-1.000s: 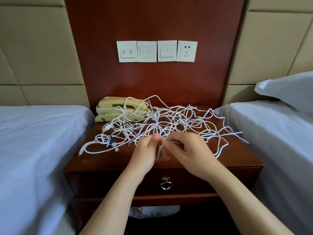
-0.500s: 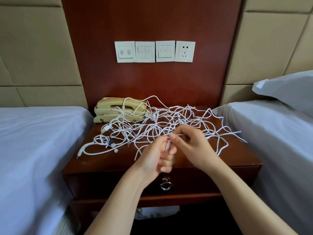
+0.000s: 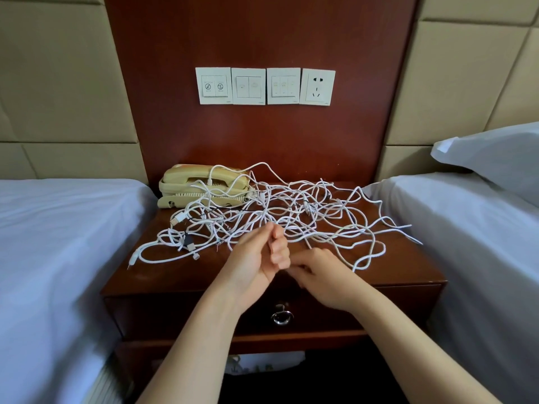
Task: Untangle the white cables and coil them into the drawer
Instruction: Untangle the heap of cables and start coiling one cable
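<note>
Between two white beds [image 3: 58, 228] stands a wooden nightstand [image 3: 408, 275], its top strewn with tangled white cables [image 3: 291, 211], some draped over a telephone [image 3: 204, 182] at the back left corner. Near the front edge, the left hand [image 3: 256, 258] pinches one strand of them, fingers curled. The right hand [image 3: 323, 275] sits just beside it, fingers curled; whether it grips anything cannot be told. Below, the drawer [image 3: 175, 313] is closed.

No legible words or numbers: I am scanning every surface and finding none. I am making out only two round pictograms on the leftmost switch plate [image 3: 213, 86], the left one slashed across. Tiny marks at the plates' lower corners are blurring beyond reading.
</note>
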`<control>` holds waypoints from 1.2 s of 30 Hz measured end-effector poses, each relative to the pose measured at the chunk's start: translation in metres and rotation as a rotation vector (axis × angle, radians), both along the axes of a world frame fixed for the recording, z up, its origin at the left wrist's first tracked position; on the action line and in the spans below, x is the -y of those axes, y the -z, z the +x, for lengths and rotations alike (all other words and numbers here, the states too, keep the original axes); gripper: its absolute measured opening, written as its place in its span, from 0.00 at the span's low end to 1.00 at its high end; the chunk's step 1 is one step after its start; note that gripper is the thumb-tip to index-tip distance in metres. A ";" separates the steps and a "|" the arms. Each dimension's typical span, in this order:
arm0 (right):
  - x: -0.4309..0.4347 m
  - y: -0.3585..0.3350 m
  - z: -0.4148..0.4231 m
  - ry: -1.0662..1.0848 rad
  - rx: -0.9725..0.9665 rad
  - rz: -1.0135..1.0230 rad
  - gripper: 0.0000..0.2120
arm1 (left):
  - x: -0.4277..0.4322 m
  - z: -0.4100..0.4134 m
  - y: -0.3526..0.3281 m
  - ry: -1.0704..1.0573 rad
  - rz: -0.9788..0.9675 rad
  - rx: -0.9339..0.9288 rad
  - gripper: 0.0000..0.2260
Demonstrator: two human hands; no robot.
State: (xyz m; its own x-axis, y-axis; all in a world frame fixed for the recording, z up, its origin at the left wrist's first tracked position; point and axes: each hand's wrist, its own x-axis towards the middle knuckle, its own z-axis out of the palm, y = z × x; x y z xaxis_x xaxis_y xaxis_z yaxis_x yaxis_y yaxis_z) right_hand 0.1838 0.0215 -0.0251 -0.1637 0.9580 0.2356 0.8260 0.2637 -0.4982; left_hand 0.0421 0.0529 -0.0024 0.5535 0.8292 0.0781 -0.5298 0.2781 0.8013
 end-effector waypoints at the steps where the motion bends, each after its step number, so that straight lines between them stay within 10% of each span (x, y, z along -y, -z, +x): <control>1: 0.002 0.000 -0.001 -0.017 0.050 -0.027 0.12 | -0.002 0.000 0.001 -0.024 -0.002 0.013 0.16; 13: 0.023 -0.038 -0.012 -0.092 0.005 0.087 0.09 | -0.018 0.000 0.018 -0.347 0.286 -0.386 0.16; 36: -0.002 -0.022 0.004 0.100 -0.368 0.341 0.16 | 0.012 0.019 0.005 0.056 0.170 -0.421 0.28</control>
